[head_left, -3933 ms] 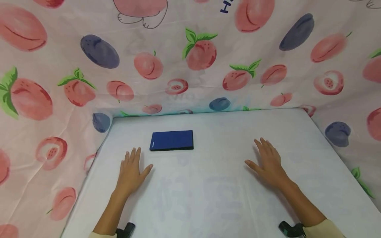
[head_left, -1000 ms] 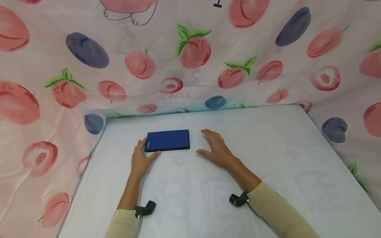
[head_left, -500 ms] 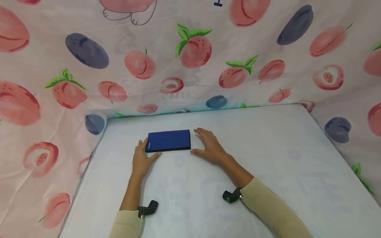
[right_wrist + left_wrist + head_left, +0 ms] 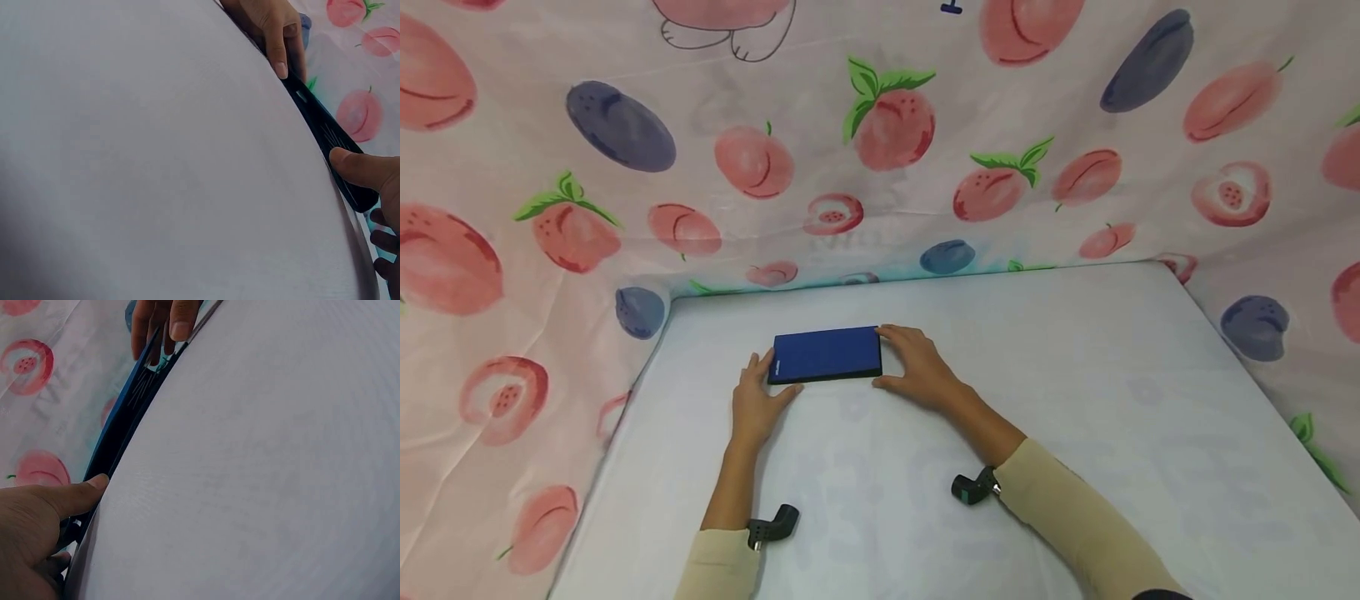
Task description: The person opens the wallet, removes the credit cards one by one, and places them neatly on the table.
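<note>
A flat blue rectangular case (image 4: 827, 354) with black sides lies on the white table, small white print at its left corner. Both wrist views show its dark front side as a wedge, thicker toward the right end, with thin pale lines inside the gap. At the left end, my left hand (image 4: 755, 412) holds it, the thumb on the front edge and fingers along the left side. My right hand (image 4: 919, 367) spans the right end, thumb at the near corner and index finger at the far corner. In the right wrist view the right thumb (image 4: 359, 167) lies over the dark side.
The white-covered table (image 4: 1000, 333) meets a peach-printed cloth (image 4: 880, 208) at its back and sides. Small dark wrist cameras stick out from both sleeves, such as the right one (image 4: 973, 487).
Both hands have come inward from lying flat apart on the table. The left reached the case first; the right has since moved left onto its right end. The case stays in place.
</note>
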Action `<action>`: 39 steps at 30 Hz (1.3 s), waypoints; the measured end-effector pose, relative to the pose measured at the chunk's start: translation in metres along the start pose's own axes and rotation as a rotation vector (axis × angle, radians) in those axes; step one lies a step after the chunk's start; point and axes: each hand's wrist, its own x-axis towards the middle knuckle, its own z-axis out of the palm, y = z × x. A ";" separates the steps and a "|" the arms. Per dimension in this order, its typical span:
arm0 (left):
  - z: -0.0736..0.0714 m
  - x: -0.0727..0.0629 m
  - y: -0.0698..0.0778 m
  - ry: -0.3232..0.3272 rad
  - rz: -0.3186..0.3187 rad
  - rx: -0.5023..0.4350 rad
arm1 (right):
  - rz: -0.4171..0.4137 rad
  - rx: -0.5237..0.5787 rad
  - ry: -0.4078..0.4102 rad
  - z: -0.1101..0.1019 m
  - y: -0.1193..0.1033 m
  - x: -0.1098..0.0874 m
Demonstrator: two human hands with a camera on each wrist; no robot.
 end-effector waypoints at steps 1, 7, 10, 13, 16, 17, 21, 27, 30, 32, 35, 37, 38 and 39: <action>0.000 0.000 0.000 0.001 -0.003 -0.005 | -0.001 -0.008 -0.002 0.000 0.000 0.001; -0.001 -0.001 -0.001 0.021 -0.018 -0.036 | -0.017 -0.049 0.004 0.002 0.002 0.007; 0.000 0.000 -0.002 0.040 -0.017 -0.051 | -0.032 -0.071 0.019 0.002 0.002 0.010; 0.000 0.000 -0.003 0.050 -0.016 -0.067 | -0.046 -0.079 0.024 0.001 0.001 0.011; 0.001 0.000 -0.003 0.052 -0.014 -0.080 | -0.050 -0.087 0.026 -0.001 -0.001 0.012; 0.002 0.000 -0.004 0.053 -0.013 -0.081 | -0.053 -0.093 0.029 -0.002 -0.001 0.012; 0.002 0.001 -0.003 0.050 -0.018 -0.073 | -0.064 -0.122 0.049 -0.003 -0.003 0.013; -0.001 -0.001 -0.001 0.054 -0.021 -0.084 | -0.085 -0.125 0.064 -0.004 -0.004 0.015; -0.002 -0.002 -0.001 0.055 -0.021 -0.079 | -0.090 -0.115 0.067 -0.005 -0.004 0.016; -0.002 -0.001 -0.002 0.055 -0.022 -0.075 | -0.090 -0.110 0.070 -0.004 -0.005 0.016; -0.001 -0.001 -0.003 0.059 -0.019 -0.068 | -0.080 -0.096 0.075 -0.004 -0.004 0.018; -0.001 0.000 -0.003 0.059 -0.013 -0.063 | -0.070 -0.091 0.078 -0.004 -0.003 0.019; -0.001 0.001 -0.003 0.060 -0.009 -0.062 | -0.063 -0.088 0.079 -0.004 -0.003 0.020; 0.000 0.001 -0.003 0.061 -0.007 -0.062 | -0.054 -0.084 0.079 -0.004 -0.002 0.021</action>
